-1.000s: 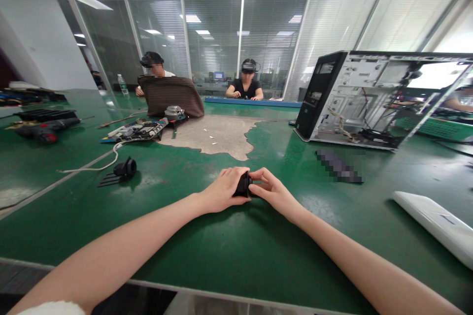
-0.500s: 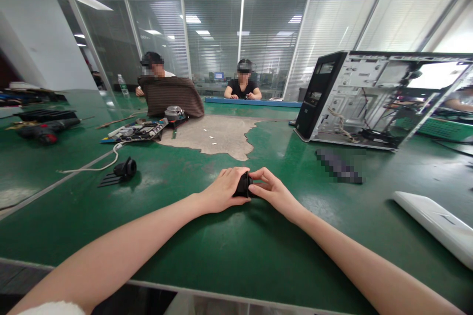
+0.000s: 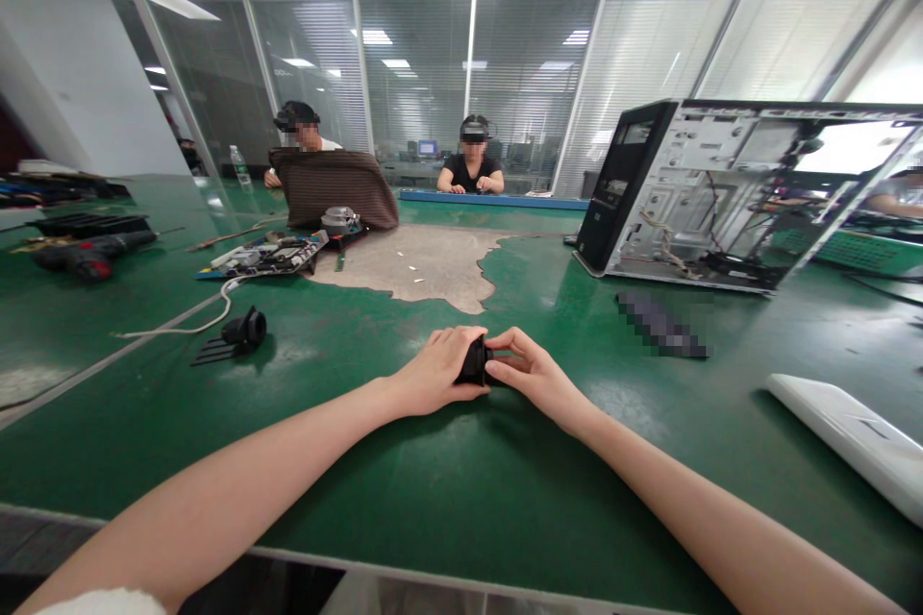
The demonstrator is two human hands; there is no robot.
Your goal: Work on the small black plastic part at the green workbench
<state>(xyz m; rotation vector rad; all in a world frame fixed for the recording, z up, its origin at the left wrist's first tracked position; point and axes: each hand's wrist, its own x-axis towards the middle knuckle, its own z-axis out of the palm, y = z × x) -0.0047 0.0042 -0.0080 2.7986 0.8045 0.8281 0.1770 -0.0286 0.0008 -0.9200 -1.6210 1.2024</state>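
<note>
Just above or on the green table, a small black part with a flanged rim (image 3: 473,363) sits between both hands; its kind I cannot make out. My left hand (image 3: 436,370) wraps round its left side, hiding much of it. From the right, my right hand (image 3: 525,367) pinches the rim end with thumb and fingertips. A similar-looking black part with a round collar and long prongs (image 3: 243,332) lies on the table to the left.
An opened computer case (image 3: 721,202) stands at the back right, with a white flat device (image 3: 855,437) nearer. Back left are a circuit board (image 3: 266,255), a brown cloth-covered object (image 3: 336,187) and a power drill (image 3: 93,250). Two people sit across the green table (image 3: 447,490).
Both my hands and the black part stay in the same place. The person across the table has shifted their head and hands slightly.
</note>
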